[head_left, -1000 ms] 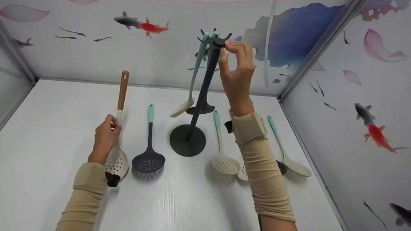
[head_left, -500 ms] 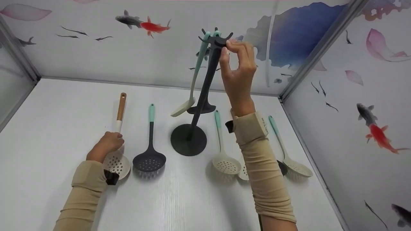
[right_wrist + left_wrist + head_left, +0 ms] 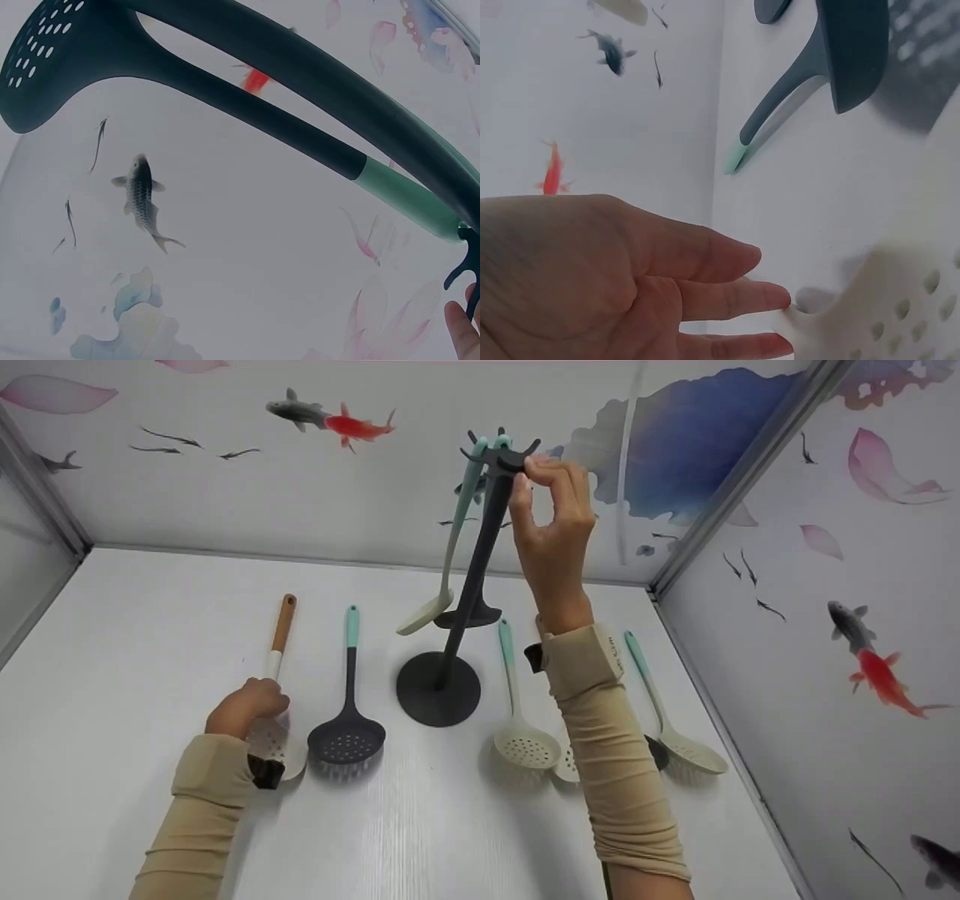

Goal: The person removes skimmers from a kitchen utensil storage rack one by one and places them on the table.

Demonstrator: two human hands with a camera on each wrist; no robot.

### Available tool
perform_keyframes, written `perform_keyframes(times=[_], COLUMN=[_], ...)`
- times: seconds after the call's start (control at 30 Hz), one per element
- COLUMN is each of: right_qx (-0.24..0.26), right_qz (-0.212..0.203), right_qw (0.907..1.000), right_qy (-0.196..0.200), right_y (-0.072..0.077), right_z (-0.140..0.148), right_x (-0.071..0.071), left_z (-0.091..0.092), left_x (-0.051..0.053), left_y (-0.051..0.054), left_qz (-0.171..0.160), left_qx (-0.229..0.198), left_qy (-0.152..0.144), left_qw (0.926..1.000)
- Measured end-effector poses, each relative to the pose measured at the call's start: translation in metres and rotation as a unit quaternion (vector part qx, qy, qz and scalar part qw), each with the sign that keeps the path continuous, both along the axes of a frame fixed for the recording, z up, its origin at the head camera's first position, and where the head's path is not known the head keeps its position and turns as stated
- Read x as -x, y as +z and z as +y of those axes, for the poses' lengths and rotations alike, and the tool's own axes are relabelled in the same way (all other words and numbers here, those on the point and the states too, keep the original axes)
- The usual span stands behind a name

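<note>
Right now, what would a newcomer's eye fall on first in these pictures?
Probably the black stand, rising from its round base near the middle of the head view, with a pale utensil and a dark perforated one hanging from its top, where the right hand pinches it. Left of it, the left hand touches the neck of the brown-handled skimmer. The red fish on the back wall is the loudest colour.

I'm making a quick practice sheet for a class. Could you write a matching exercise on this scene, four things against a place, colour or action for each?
Column one
1. Left hand
2. Right hand
3. Stand base
4. Leftmost utensil

Column two
A. brown and white
B. grips the stand near its top
C. round and black
D. at the leftmost utensil

Pairs: 1-D, 2-B, 3-C, 4-A
</note>
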State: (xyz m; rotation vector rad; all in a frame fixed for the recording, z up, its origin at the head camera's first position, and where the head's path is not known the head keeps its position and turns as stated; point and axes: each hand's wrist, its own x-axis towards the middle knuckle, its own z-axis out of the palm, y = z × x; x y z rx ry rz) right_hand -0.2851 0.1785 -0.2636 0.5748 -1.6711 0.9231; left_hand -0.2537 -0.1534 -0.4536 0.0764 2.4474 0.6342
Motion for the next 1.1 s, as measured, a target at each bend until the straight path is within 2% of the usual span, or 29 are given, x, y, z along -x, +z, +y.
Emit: perform_keyframes(times=[0.17,0.33,0.47,0.6,0.83,1.0,1.1], right_qx=[-0.002,-0.003,-0.004,-0.005,-0.029,-0.08,-0.124], right_qz=[0.001,-0.003,-0.006,-0.015,-0.053,-0.076,-0.09], right_qw=[1.0,1.0,1.0,0.9999,0.9982,0.9938,0.9881], right_qy=[0.003,0.001,-0.001,0.003,-0.002,-0.01,-0.015], right_y=[0.0,-0.001,0.001,0.003,0.011,0.018,0.024], right_z=[-0.001,-0.001,-0.002,-0.004,-0.003,-0.001,-0.001], right_x=[0.001,0.001,0.0,-0.001,-0.009,-0.015,-0.017], left_z=[-0.003,-0.002,0.004,0.011,0.032,0.055,0.069], left_x=[-0.002,-0.007,-0.009,-0.012,-0.021,-0.025,-0.022], left_y=[0.003,0.008,0.021,0.039,0.07,0.092,0.102], left_qz=[-0.009,-0.002,0.028,0.058,0.14,0.202,0.229], left_qx=[-0.014,-0.035,-0.034,-0.047,-0.089,-0.117,-0.136], left_qy=[0.003,-0.016,-0.041,-0.057,-0.091,-0.099,-0.1], left_qw=[0.9999,0.9993,0.9982,0.9956,0.982,0.9674,0.9587])
